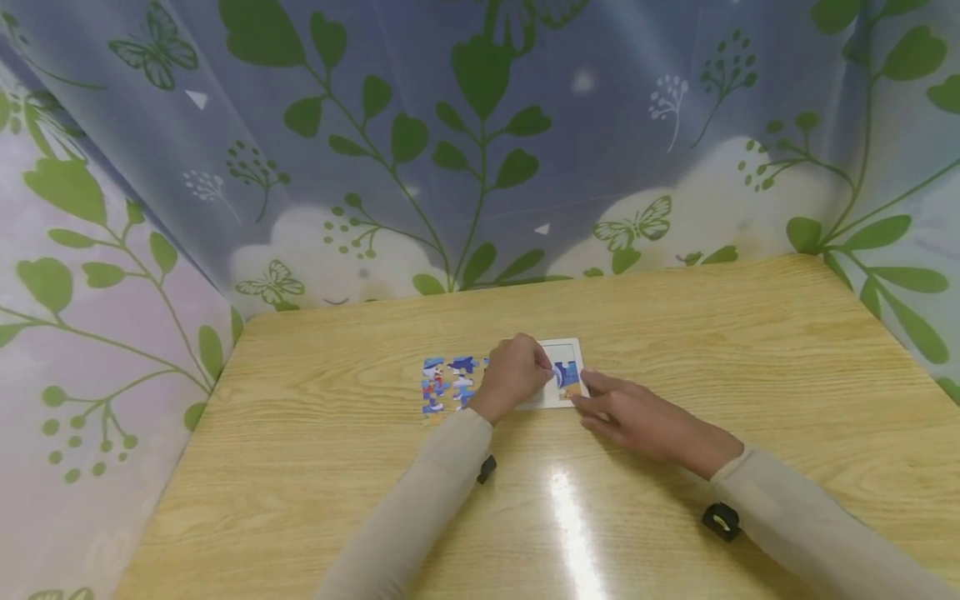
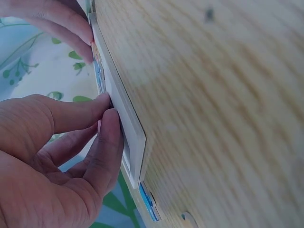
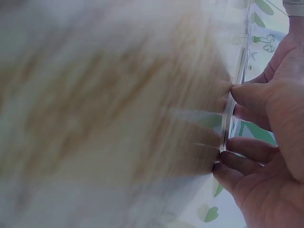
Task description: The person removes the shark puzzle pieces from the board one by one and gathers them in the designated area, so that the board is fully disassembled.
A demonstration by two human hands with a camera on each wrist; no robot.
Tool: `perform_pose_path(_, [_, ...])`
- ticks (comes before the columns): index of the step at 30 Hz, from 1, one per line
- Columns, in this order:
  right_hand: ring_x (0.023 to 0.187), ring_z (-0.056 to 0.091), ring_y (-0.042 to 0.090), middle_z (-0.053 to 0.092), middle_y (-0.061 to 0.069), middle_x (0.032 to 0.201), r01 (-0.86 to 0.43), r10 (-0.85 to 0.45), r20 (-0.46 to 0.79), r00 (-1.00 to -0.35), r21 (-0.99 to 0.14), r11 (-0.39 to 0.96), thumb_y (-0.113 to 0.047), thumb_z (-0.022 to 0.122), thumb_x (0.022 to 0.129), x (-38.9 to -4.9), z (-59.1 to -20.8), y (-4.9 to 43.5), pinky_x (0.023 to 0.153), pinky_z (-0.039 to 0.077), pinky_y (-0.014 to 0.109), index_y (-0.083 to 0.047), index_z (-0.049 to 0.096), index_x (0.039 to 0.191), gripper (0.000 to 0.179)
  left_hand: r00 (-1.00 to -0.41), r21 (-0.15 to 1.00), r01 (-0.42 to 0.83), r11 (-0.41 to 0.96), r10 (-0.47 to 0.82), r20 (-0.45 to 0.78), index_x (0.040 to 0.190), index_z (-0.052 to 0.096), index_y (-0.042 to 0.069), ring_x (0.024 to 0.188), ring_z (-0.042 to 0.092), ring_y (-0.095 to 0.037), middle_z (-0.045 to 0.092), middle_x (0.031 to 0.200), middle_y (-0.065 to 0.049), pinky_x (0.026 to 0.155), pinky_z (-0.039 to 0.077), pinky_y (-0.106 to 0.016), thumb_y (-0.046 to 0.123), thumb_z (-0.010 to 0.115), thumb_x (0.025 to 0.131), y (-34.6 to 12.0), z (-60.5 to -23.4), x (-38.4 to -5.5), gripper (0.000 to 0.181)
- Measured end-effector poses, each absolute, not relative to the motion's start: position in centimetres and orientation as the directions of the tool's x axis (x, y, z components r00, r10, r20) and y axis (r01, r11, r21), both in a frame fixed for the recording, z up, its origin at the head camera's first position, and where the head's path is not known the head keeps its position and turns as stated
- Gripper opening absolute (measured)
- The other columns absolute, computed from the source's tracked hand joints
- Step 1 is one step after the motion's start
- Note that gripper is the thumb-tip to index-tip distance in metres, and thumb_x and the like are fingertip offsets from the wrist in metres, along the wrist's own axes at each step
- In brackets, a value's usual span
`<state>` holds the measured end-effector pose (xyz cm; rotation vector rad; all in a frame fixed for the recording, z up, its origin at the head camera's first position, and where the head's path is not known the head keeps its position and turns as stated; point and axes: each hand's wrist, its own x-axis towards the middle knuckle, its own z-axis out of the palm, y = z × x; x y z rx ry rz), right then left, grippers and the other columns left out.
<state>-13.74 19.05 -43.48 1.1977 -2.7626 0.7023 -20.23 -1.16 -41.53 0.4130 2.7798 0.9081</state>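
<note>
A white-bordered puzzle tray point(image 1: 567, 343) lies flat on the wooden table, with joined blue and sandy pieces point(image 1: 568, 379) at its right end. My left hand point(image 1: 516, 373) is over the tray, pinching a small puzzle piece point(image 1: 557, 377) between thumb and index finger. The fingertips mostly hide that piece in the left wrist view, where they are close to the tray's rim point(image 2: 128, 118). At the tray's right end, my right hand point(image 1: 637, 417) holds the corner between thumb and fingers. Loose puzzle pieces point(image 1: 433, 385) lie left of the tray, some partly behind my left hand.
The wooden table point(image 1: 337, 483) extends around the tray and meets a patterned curtain point(image 1: 420, 167) at the back. Dark straps with small mounts point(image 1: 722, 522) sit at both wrists. A bright light reflection crosses the tabletop in front of the tray.
</note>
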Motion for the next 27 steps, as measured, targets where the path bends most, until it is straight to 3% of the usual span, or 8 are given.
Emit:
perform_pose_path(2, [0.077, 0.049, 0.011, 0.05, 0.005, 0.099, -0.698, -0.679, 0.214, -0.702, -0.393, 0.599, -0.006, 0.07, 0.095, -13.69, -43.53, 19.09, 0.068, 0.05, 0.026, 0.005, 0.069, 0.124, 0.031, -0.943, 0.603, 0.203, 0.772, 0.32, -0.091, 0.09, 0.078, 0.004, 0.072, 0.066, -0.014, 0.076, 0.095, -0.008, 0.064, 0.055, -0.022, 0.006, 0.076, 0.09, -1.21, -41.49, -20.21, 0.003])
perform_pose_path(7, [0.077, 0.048, 0.009, 0.049, 0.004, 0.1, -0.682, -0.671, 0.192, -0.716, -0.397, 0.614, -0.007, 0.069, 0.096, -13.55, -43.53, 19.07, 0.068, 0.049, 0.024, 0.005, 0.069, 0.124, 0.031, -0.944, 0.604, 0.203, 0.771, 0.318, -0.088, 0.088, 0.079, 0.006, 0.075, 0.067, -0.016, 0.076, 0.094, -0.007, 0.067, 0.056, -0.024, 0.005, 0.076, 0.09, -1.19, -41.46, -20.23, 0.003])
perform_pose_path(17, [0.081, 0.054, 0.011, 0.057, 0.013, 0.109, -0.687, -0.666, 0.212, -0.715, -0.388, 0.614, -0.005, 0.07, 0.095, -13.32, -43.4, 18.94, 0.069, 0.052, 0.027, 0.007, 0.068, 0.123, 0.031, -0.944, 0.607, 0.215, 0.765, 0.323, -0.073, 0.091, 0.079, 0.004, 0.076, 0.069, -0.016, 0.076, 0.094, -0.008, 0.067, 0.056, -0.025, 0.005, 0.077, 0.089, -1.19, -41.54, -20.19, 0.004])
perform_pose_path(27, [0.097, 0.065, 0.023, 0.057, 0.027, 0.127, -0.676, -0.66, 0.195, -0.725, -0.385, 0.629, -0.005, 0.069, 0.096, -13.08, -43.03, 19.0, 0.08, 0.057, 0.035, 0.007, 0.068, 0.124, 0.031, -0.952, 0.637, 0.171, 0.751, 0.292, -0.088, 0.089, 0.079, 0.006, 0.075, 0.066, -0.013, 0.076, 0.088, -0.004, 0.068, 0.055, -0.024, 0.01, 0.08, 0.087, -1.31, -41.5, -20.39, 0.005])
